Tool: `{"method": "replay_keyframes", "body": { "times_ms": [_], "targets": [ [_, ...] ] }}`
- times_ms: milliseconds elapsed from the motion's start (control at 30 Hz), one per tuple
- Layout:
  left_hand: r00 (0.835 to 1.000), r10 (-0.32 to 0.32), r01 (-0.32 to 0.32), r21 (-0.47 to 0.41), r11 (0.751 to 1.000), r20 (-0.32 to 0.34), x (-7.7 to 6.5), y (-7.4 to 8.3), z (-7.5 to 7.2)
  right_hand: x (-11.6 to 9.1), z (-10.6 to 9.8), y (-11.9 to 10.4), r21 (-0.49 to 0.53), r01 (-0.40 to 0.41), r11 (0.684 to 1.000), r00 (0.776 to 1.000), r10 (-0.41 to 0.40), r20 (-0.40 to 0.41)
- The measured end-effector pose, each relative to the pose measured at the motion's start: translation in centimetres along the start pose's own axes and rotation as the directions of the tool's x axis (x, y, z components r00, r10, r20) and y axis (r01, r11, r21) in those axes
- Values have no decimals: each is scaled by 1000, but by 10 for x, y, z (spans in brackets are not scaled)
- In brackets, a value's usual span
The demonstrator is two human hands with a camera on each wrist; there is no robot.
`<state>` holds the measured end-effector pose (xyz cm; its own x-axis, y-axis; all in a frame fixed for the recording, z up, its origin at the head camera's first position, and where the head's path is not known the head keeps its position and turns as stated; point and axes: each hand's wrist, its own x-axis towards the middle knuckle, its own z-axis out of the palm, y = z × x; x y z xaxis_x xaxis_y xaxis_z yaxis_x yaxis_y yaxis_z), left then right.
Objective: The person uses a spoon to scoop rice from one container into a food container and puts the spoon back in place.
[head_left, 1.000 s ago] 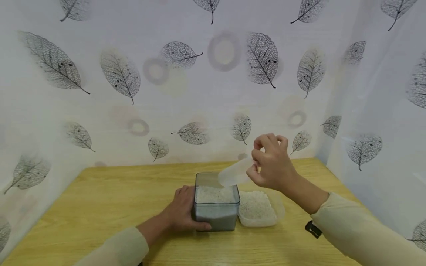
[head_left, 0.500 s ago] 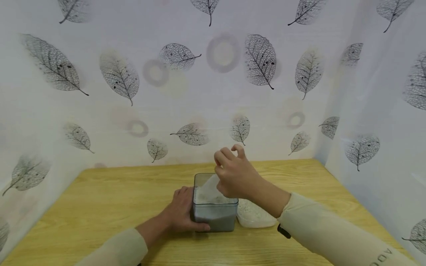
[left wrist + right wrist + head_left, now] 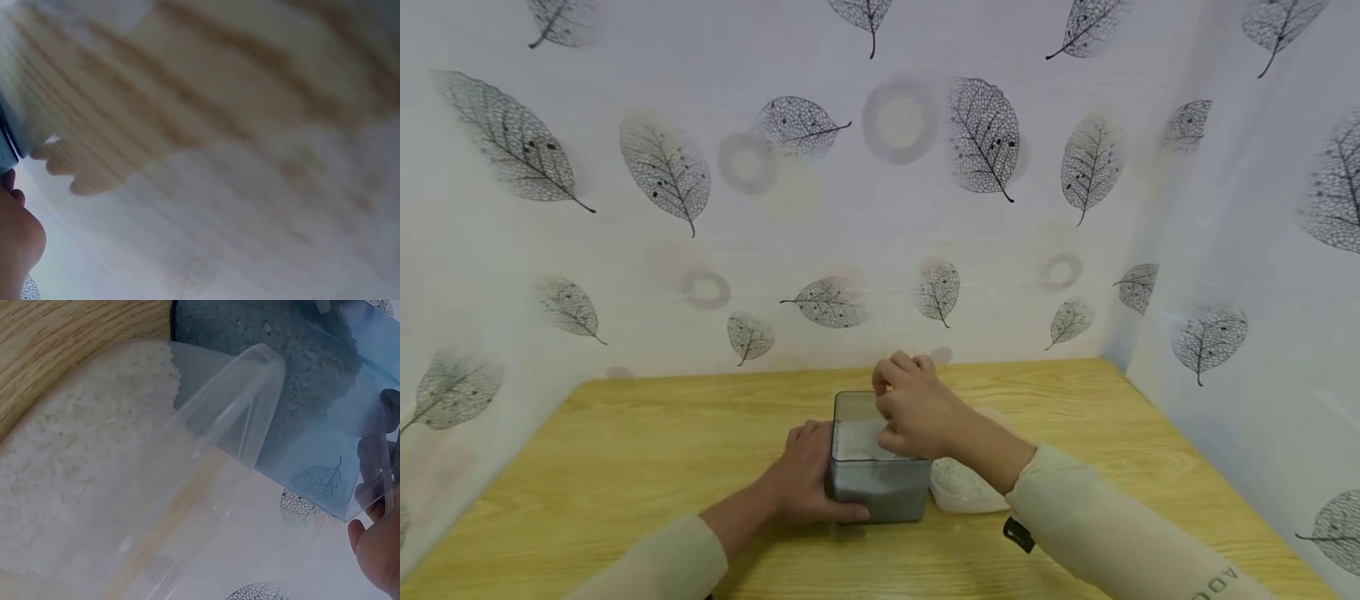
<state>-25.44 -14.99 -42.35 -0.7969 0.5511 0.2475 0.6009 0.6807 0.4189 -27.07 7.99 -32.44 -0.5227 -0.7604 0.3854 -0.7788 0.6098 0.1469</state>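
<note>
A translucent blue-grey square container of rice stands on the table. My left hand grips its left side, thumb along the front; the left wrist view shows only part of that hand at the left edge. My right hand, fingers curled, holds a clear plastic scoop over the container's open top. The head view mostly hides the scoop behind the hand, but the right wrist view shows the scoop slanting across the container, with rice below. Right of the container, a clear plastic tub of rice sits partly under my right forearm.
The wood-grain table reaches back to a pale curtain printed with dark leaves, which also closes off the left and right sides. A small black object shows at my right sleeve.
My right hand has moved left and down with the scoop, from above the rice tub to over the container's opening. The left hand keeps its grip on the container.
</note>
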Motion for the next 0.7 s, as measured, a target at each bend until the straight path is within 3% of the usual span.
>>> {"method": "replay_keyframes", "body": {
  "times_ms": [400,700],
  "targets": [
    [1000,-1,1,18,1000,-2,2,0,1,-4,0,2,59,-74,996,997,74,6],
    [1000,-8,8,3,1000,-3,0,1,-1,-7,2,1,174,-228,958,973,230,9]
  ]
}}
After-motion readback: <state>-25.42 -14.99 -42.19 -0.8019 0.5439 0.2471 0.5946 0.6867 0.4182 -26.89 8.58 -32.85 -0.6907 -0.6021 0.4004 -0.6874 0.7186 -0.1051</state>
